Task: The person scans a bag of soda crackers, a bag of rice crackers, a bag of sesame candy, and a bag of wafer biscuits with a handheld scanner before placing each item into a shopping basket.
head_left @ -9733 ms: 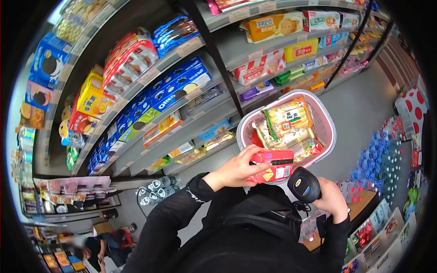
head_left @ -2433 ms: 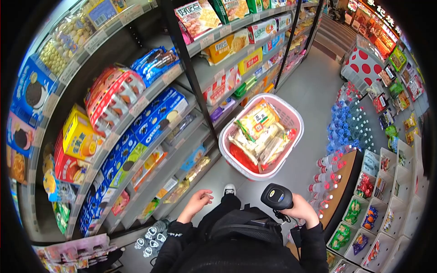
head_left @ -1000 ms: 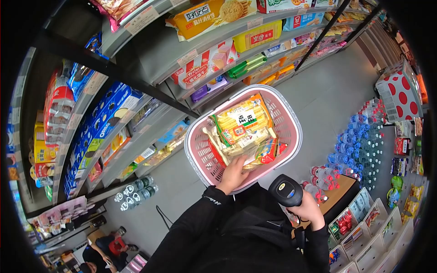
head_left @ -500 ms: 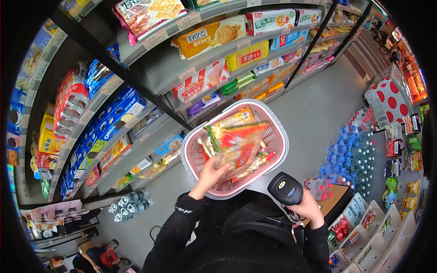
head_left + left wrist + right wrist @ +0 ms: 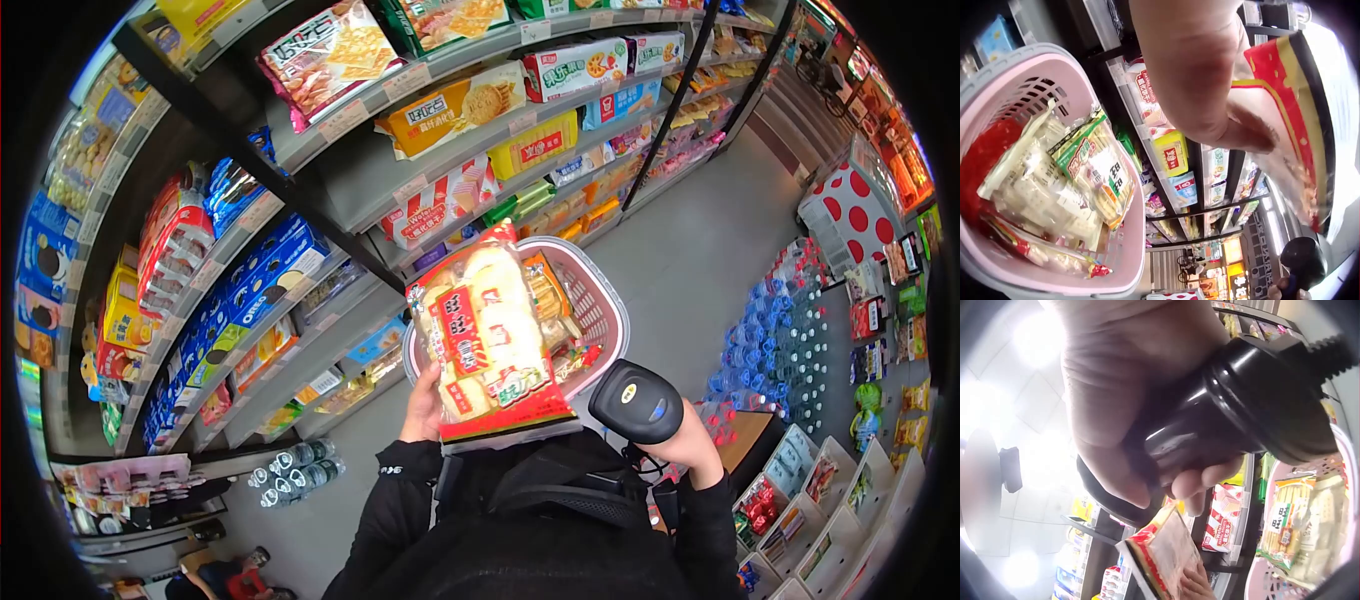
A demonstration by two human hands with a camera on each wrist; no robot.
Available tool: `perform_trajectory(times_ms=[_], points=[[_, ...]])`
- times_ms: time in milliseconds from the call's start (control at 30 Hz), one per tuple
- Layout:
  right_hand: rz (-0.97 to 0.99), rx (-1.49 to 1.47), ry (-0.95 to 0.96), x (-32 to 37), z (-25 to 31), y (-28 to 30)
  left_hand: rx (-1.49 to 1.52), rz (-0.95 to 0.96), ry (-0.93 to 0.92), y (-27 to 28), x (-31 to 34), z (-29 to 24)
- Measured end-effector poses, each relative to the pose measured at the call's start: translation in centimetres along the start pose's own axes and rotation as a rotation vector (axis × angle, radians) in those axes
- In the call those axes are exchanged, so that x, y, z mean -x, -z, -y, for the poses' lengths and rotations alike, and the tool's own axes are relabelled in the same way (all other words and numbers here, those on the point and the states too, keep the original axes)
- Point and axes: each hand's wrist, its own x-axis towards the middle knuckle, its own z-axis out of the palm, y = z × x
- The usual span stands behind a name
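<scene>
My left hand (image 5: 424,405) holds a clear-and-red bag of rice crackers (image 5: 485,335) by its left edge, its printed front up. In the left wrist view, the left hand (image 5: 1191,69) pinches the bag (image 5: 1279,125) at its side. Below and partly behind the bag is a pink shopping basket (image 5: 618,325) with a pale rim. More snack packs lie in it, such as a pack of cracker sticks (image 5: 1100,172) and a red item (image 5: 988,159). My right hand (image 5: 690,445) grips a black barcode scanner (image 5: 635,402) by its handle, to the right of the bag.
Shelves of biscuit boxes (image 5: 455,105) curve along the left and front. Bottled water packs (image 5: 765,345) stand on the floor at right, near snack bins (image 5: 810,480). A red-dotted box (image 5: 850,215) is farther back. Clear bottles (image 5: 295,472) lie at lower left.
My left hand has taken the rice cracker bag up out of the basket, toward my body, and turned its front upward. The scanner stays in my right hand.
</scene>
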Motion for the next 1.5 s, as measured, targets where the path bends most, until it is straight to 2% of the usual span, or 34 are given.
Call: perform_trajectory(times_ms=[67, 167, 300, 333, 467, 533, 633, 767, 867, 900, 967, 1000, 1133, 1167, 1233, 1267, 1300, 1367, 1433, 1467, 1500], points=[[-0.018, -0.086, 0.033, 0.2, -0.2, 0.0, 0.094, -0.002, 0.062, 0.0, 0.3, 0.4], [-0.018, -0.100, 0.069, 0.1, -0.4, 0.1, -0.034, 0.074, -0.082, -1.1, 0.8, 1.0], [0.021, -0.114, 0.031, -0.4, -0.2, 0.0, 0.102, 0.040, -0.108, -1.7, 1.7, 2.1], [0.039, -0.096, 0.030, -0.5, -0.3, 0.0, -0.003, 0.063, -0.111, -1.8, 1.7, 2.1], [0.070, -0.135, 0.004, -0.3, -1.2, -0.1, -0.037, -0.004, -0.028, -3.7, 1.6, 1.8], [-0.006, -0.210, 0.005, -0.2, -1.3, -0.2, -0.088, -0.044, -0.045, -4.1, 1.6, 1.7], [-0.011, -0.202, 0.028, 0.3, -1.7, 0.0, -0.173, -0.075, -0.074, -4.2, 1.7, 1.7], [-0.054, -0.203, 0.094, 0.8, -3.6, -0.1, 0.097, 0.003, 0.064, -4.8, 1.3, 2.4], [0.030, -0.274, 0.164, 0.5, -5.1, -0.1, 0.109, 0.050, 0.133, -4.3, 1.1, 2.7], [0.039, -0.273, 0.171, 0.6, -5.6, 0.0, 0.042, 0.082, 0.079, -4.7, 1.2, 3.0], [0.122, -0.313, 0.233, 0.6, -5.5, 0.3, 0.014, 0.139, 0.112, -4.1, 0.8, 3.2], [0.158, -0.473, 0.201, 0.2, -3.8, 0.1, 0.018, 0.142, 0.110, -4.0, 0.7, 3.3], [0.210, -0.410, 0.234, 1.4, -4.1, 0.4, -0.044, 0.127, 0.092, -3.3, 0.6, 3.8], [0.322, -0.212, 0.407, 0.6, -3.8, 0.6, -0.048, 0.124, 0.107, -2.9, 0.7, 3.7], [0.439, -0.350, 0.237, 0.5, -3.7, -0.5, -0.041, 0.070, 0.130, -1.8, 0.6, 3.7], [0.488, -0.427, 0.167, -0.2, -1.1, -0.7, 0.001, 0.051, 0.135, -1.5, 0.5, 3.7], [0.527, -0.418, 0.189, -0.5, 0.3, -0.8, 0.042, 0.033, 0.140, -1.3, 0.3, 3.7], [0.569, -0.442, 0.272, -1.2, 0.3, -2.0, 0.056, 0.011, 0.177, -1.3, 0.1, 3.8], [0.579, -0.383, 0.258, -1.5, 0.8, -2.5, 0.254, 0.054, 0.206, -0.3, -0.1, 4.1], [0.555, -0.390, 0.323, -1.7, 0.3, -2.8, 0.352, 0.016, 0.226, 0.9, -0.6, 4.5], [0.552, -0.403, 0.312, -1.7, -0.3, -2.9, 0.474, 0.115, 0.334, 2.1, -1.7, 5.0]])
